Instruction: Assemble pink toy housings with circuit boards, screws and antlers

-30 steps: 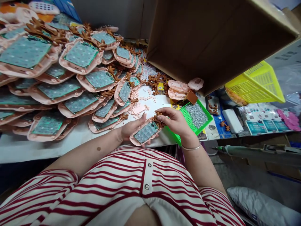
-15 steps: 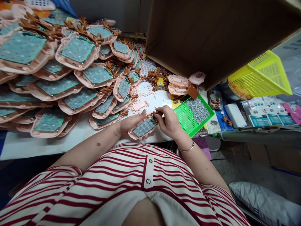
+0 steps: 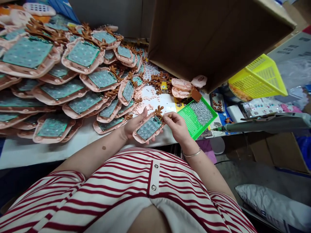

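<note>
We note a pink plastic shell with rounded edges, carrying a teal-green grid-patterned circuit panel (image 3: 148,128), at the centre of the frame above the white desk (image 3: 36,152) edge. The left hand (image 3: 133,127) cradles it from beneath, fingers curled round its far side. The right hand (image 3: 177,125) pinches a brown antler-shaped plastic piece (image 3: 159,110) at the shell's upper right corner. Stacked identical shells (image 3: 82,55) fill the upper left. A green perforated plastic tray (image 3: 191,121), holding small glittering silver screws (image 3: 201,111), lies just right of the right hand.
</note>
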Available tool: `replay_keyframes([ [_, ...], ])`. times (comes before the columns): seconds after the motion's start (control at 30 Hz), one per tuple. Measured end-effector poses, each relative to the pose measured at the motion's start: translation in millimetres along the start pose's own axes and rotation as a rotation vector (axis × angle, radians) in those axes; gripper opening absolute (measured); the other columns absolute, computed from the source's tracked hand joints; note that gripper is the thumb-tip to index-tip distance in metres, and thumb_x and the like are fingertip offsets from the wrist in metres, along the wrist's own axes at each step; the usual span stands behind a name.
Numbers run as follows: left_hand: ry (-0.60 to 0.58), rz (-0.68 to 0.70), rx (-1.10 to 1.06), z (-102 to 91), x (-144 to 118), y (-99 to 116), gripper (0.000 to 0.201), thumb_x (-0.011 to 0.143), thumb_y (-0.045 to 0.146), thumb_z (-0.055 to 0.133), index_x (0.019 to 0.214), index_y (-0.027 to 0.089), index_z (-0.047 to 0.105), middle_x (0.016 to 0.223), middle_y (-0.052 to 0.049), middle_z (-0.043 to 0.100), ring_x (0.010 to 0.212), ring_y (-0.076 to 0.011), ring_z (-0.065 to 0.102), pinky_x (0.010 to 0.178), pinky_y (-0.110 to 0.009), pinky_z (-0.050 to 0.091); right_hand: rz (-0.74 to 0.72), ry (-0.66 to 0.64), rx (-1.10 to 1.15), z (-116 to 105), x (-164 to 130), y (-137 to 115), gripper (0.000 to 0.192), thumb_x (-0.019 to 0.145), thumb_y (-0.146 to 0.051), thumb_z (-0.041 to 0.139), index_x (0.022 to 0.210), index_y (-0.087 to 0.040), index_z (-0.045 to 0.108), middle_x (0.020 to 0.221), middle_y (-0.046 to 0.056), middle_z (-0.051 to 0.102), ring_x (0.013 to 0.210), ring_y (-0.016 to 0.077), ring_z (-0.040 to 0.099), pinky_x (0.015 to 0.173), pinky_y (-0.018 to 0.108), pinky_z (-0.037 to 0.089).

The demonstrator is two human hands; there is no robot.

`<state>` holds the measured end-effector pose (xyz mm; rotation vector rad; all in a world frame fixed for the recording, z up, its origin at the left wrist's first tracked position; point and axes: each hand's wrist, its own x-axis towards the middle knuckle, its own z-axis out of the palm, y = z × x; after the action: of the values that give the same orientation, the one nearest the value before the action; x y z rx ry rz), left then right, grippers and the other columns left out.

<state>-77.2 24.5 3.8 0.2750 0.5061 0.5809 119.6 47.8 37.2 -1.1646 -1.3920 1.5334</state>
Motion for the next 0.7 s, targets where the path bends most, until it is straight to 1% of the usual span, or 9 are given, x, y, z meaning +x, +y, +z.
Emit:
replay_keyframes([
  [0.1, 0.009, 0.008, 0.001, -1.9, 0, 0, 0.079, 0.096, 0.071, 0.016, 0.135, 0.017, 0.06, 0.089, -0.014, 0.074, 0.061, -0.0258, 0.071, 0.049, -0.035, 0.056, 0.054, 0.054, 0.047, 5, 1, 1, 0.036, 0.069, -0.054, 0.082, 0.075, -0.022, 0.066, 0.071, -0.003, 0.063, 0.069, 0.0122, 0.055, 0.074, 0.03, 0.051],
  [0.2, -0.064, 0.052, 0.027, -4.5, 3, 0, 0.079, 0.095, 0.074, 0.021, 0.136, 0.019, 0.059, 0.093, -0.015, 0.076, 0.066, -0.0269, 0.073, 0.051, -0.035, 0.057, 0.065, 0.155, 0.093, 6, 3, 3, 0.04, 0.067, -0.053, 0.083, 0.088, -0.023, 0.066, 0.085, -0.002, 0.066, 0.076, 0.0117, 0.059, 0.074, 0.028, 0.052],
  [0.27, -0.078, 0.137, 0.022, -3.6, 7, 0, 0.078, 0.094, 0.074, 0.024, 0.134, 0.017, 0.06, 0.095, -0.016, 0.076, 0.067, -0.0274, 0.074, 0.055, -0.037, 0.059, 0.054, 0.237, 0.111, 3, 3, 4, 0.043, 0.072, -0.055, 0.079, 0.099, -0.025, 0.063, 0.096, -0.002, 0.066, 0.078, 0.0093, 0.06, 0.072, 0.025, 0.051],
  [0.33, -0.03, 0.286, -0.022, 0.3, 13, 0, 0.076, 0.096, 0.071, 0.029, 0.129, 0.012, 0.063, 0.094, -0.017, 0.076, 0.069, -0.0267, 0.075, 0.061, -0.038, 0.06, 0.073, 0.272, 0.124, 2, 0, 5, 0.042, 0.076, -0.056, 0.076, 0.1, -0.025, 0.06, 0.096, -0.003, 0.065, 0.073, 0.0069, 0.059, 0.068, 0.022, 0.05],
  [0.4, 0.061, 0.485, -0.083, 6.2, 18, -1, 0.07, 0.098, 0.065, 0.033, 0.123, 0.007, 0.065, 0.094, -0.018, 0.076, 0.078, -0.0258, 0.075, 0.072, -0.037, 0.061, 0.119, 0.217, 0.12, 6, -3, 4, 0.04, 0.076, -0.054, 0.076, 0.094, -0.022, 0.061, 0.087, -0.003, 0.066, 0.066, 0.0068, 0.06, 0.065, 0.022, 0.05],
  [0.47, 0.141, 0.653, -0.121, 12.0, 22, -2, 0.064, 0.099, 0.06, 0.039, 0.121, 0.007, 0.067, 0.098, -0.017, 0.077, 0.09, -0.0259, 0.075, 0.082, -0.037, 0.06, 0.165, 0.112, 0.116, 15, -8, 3, 0.04, 0.075, -0.054, 0.078, 0.09, -0.02, 0.064, 0.08, -0.001, 0.067, 0.065, 0.0089, 0.061, 0.063, 0.023, 0.051],
  [0.5, 0.166, 0.711, -0.127, 14.3, 23, -2, 0.061, 0.099, 0.059, 0.042, 0.122, 0.008, 0.067, 0.101, -0.017, 0.077, 0.095, -0.0263, 0.075, 0.086, -0.037, 0.059, 0.182, 0.06, 0.119, 20, -9, 2, 0.04, 0.075, -0.054, 0.079, 0.089, -0.019, 0.066, 0.078, 0.0, 0.068, 0.065, 0.01, 0.062, 0.063, 0.024, 0.052],
  [0.6, 0.169, 0.785, -0.11, 18.5, 22, -2, 0.058, 0.096, 0.059, 0.049, 0.124, 0.012, 0.068, 0.107, -0.014, 0.077, 0.106, -0.028, 0.072, 0.094, -0.039, 0.056, 0.188, -0.033, 0.146, 34, -9, -5, 0.041, 0.074, -0.056, 0.079, 0.089, -0.02, 0.068, 0.076, 0.0, 0.07, 0.066, 0.0118, 0.064, 0.064, 0.026, 0.054],
  [0.7, 0.099, 0.818, -0.105, 19.4, 19, -1, 0.062, 0.096, 0.065, 0.043, 0.126, 0.016, 0.067, 0.114, -0.012, 0.075, 0.115, -0.0276, 0.068, 0.097, -0.039, 0.053, 0.148, -0.036, 0.164, 36, 4, -20, 0.042, 0.072, -0.058, 0.079, 0.087, -0.021, 0.067, 0.075, -0.001, 0.07, 0.063, 0.0123, 0.063, 0.063, 0.027, 0.055],
])
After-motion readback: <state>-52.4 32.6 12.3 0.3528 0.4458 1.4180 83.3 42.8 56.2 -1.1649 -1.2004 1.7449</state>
